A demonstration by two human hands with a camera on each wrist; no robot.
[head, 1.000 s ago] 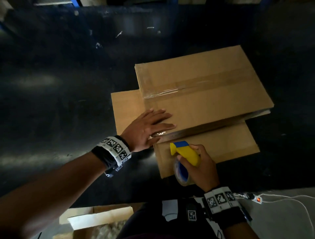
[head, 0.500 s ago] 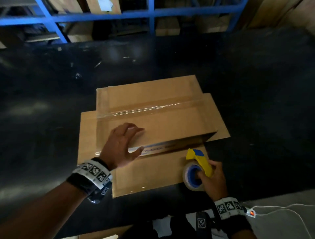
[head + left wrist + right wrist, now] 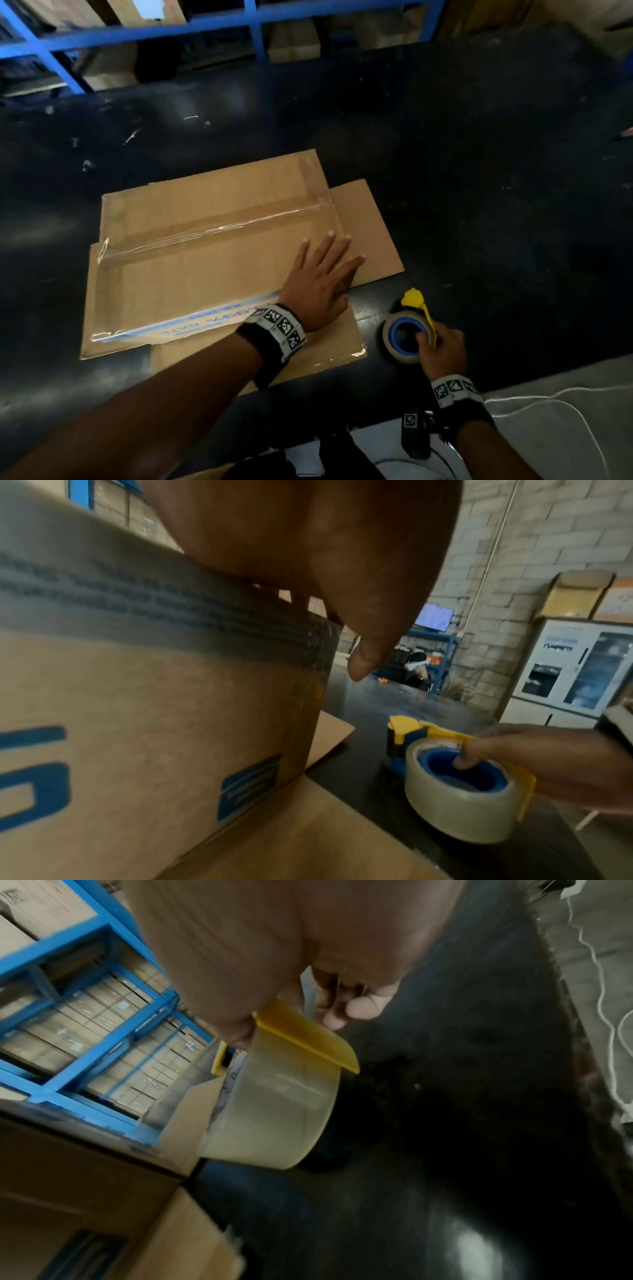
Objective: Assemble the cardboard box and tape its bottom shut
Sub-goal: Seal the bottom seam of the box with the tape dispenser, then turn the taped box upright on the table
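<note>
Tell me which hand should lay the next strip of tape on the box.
Right. The right hand already grips the tape dispenser, just off the box; the left hand lies flat on the box, steadying it.

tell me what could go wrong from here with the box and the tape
1. The left hand lies flat at the right end of the box only; the far left end is unheld, so the box may swivel on the smooth table when tape is pulled.
2. The strip already on the seam looks wrinkled and may not hold well.
3. The right hand holds the dispenser low by the table edge; it could slip off.
</note>
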